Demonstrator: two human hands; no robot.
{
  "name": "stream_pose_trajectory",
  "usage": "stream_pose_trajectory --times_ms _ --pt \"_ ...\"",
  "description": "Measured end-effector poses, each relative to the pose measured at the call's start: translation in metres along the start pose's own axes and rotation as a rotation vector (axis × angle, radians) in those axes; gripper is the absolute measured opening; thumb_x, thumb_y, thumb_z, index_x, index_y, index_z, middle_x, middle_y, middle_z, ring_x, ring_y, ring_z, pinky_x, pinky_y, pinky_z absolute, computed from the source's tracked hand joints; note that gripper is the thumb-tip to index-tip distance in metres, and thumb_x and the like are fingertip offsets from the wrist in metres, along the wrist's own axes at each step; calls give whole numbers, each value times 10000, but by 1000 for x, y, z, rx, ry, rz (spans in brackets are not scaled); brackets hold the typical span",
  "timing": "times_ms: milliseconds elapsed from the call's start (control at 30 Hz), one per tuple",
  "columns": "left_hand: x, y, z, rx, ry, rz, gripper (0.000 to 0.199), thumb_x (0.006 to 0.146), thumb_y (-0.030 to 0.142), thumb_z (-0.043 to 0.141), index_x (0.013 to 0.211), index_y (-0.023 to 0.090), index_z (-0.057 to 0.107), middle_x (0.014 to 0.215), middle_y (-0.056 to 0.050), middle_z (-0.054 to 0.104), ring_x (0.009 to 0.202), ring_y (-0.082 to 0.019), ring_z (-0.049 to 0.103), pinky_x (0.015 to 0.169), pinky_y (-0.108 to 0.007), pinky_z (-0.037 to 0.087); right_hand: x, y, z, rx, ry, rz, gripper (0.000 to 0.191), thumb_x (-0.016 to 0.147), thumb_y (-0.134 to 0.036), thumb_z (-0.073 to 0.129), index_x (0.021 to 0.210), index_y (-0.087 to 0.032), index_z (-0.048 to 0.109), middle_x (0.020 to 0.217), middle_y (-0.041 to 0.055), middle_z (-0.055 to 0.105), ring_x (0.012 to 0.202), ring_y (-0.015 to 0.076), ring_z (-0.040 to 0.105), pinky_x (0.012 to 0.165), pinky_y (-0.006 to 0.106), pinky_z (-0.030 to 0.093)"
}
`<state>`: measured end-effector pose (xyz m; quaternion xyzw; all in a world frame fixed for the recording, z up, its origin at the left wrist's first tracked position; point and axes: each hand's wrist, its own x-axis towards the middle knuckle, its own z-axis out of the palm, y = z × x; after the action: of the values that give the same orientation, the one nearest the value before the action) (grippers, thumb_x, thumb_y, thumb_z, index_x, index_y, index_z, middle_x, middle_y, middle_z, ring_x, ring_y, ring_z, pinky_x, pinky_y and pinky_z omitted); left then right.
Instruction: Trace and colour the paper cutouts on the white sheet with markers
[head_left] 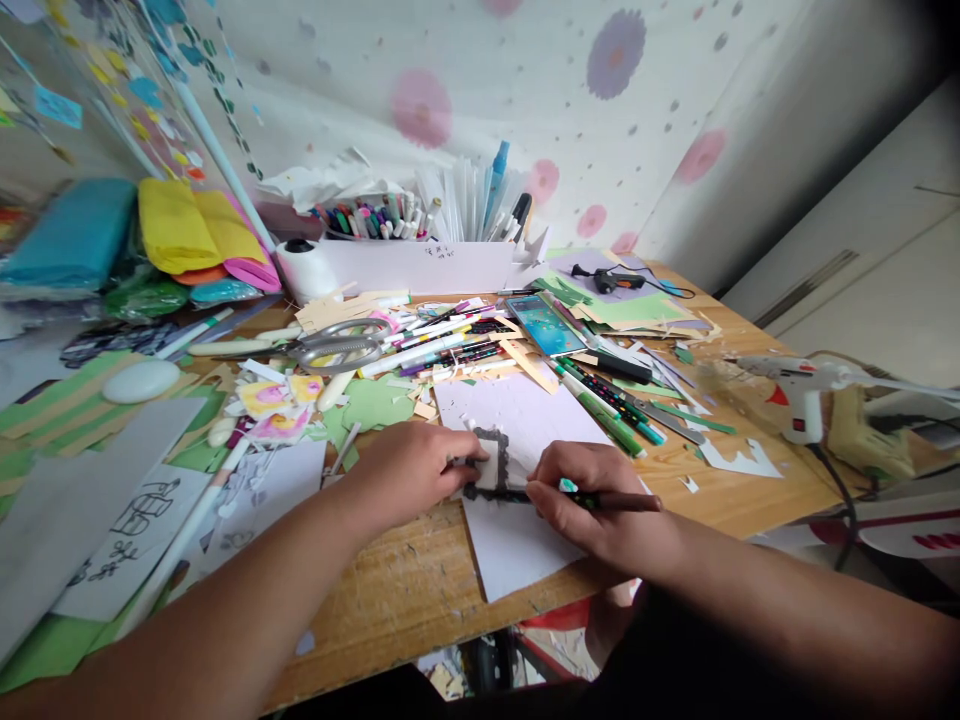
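A small cut-out with a dark scalloped border (504,460) and a pale centre rests on a white sheet (510,560). My left hand (420,465) pinches its left edge between thumb and fingers. From the right, my right hand (589,490) is closed around a dark brown pen (630,502), whose front end lies along the cut-out's lower edge. The exact tip of the pen is hard to make out against the dark border.
Markers (600,400), a phone (546,325) and grey-handled scissors (341,347) lie beyond the sheet. A white glue gun (802,385) stands at right. Drawn papers (142,510) and green scraps (375,410) are at left; a white pen box (427,265) is behind.
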<state>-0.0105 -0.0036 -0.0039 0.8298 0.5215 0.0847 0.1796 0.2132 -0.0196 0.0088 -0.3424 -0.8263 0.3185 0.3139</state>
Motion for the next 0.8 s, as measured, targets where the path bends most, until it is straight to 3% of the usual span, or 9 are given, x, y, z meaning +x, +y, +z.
stream_pose_trajectory --times_ms 300,500,800 --pt "0 -2 0 9 -5 14 205 819 301 601 996 339 697 896 20 729 832 -184 649 659 -256 422 1 3 -4 5 18 10 209 835 -206 547 634 -201 489 605 2 599 572 124 560 542 240 439" --pt "0 -3 -1 21 -29 36 197 825 263 560 963 317 690 845 33 718 758 -165 639 610 -242 391 7 10 -13 29 83 164 203 825 -213 545 626 -188 514 559 -8 579 510 109 511 484 226 402" --pt "-1 -4 -1 6 -36 14 201 825 277 564 980 322 684 903 40 719 813 -170 646 651 -247 414 9 11 -12 39 102 164 198 817 -216 538 625 -189 497 554 0 580 500 114 504 486 233 396"
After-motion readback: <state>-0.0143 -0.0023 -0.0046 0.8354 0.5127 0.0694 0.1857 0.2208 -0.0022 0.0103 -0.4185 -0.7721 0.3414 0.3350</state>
